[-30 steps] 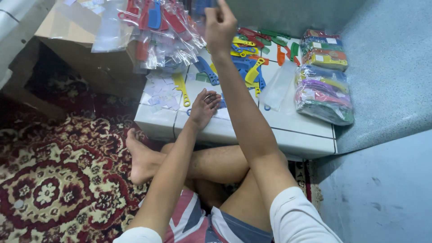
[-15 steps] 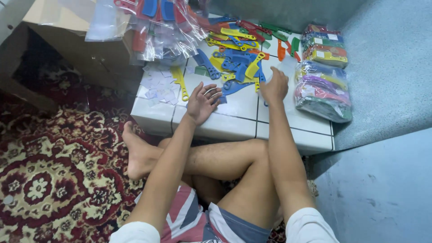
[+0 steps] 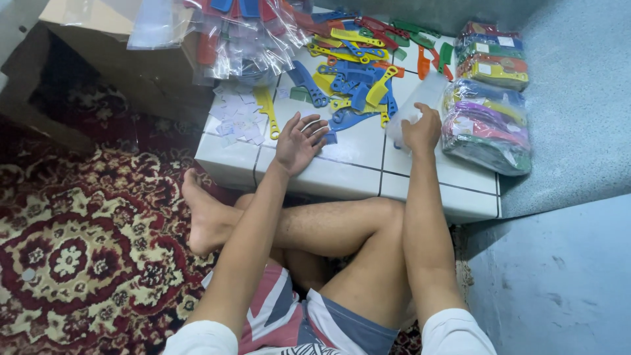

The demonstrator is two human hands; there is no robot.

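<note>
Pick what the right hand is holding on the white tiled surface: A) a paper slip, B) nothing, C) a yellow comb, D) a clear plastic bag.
D: the right hand is closed around a clear plastic bag rising from its grip, beside the loose combs.

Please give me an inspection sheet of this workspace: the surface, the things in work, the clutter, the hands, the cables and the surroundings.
Surface: white tiled platform, low, in front of the seated person.
Things in work: clear plastic bag held on the tiles; loose coloured plastic combs heaped behind it.
Clutter: small white paper slips; filled bags stacked at the right; hanging clear packets on a cardboard box.
Hands: left hand open, fingers spread, resting on the tiles; right hand closed on the clear plastic bag.
Cables: nothing seen.
Surroundings: patterned red carpet; blue-grey floor.
</note>
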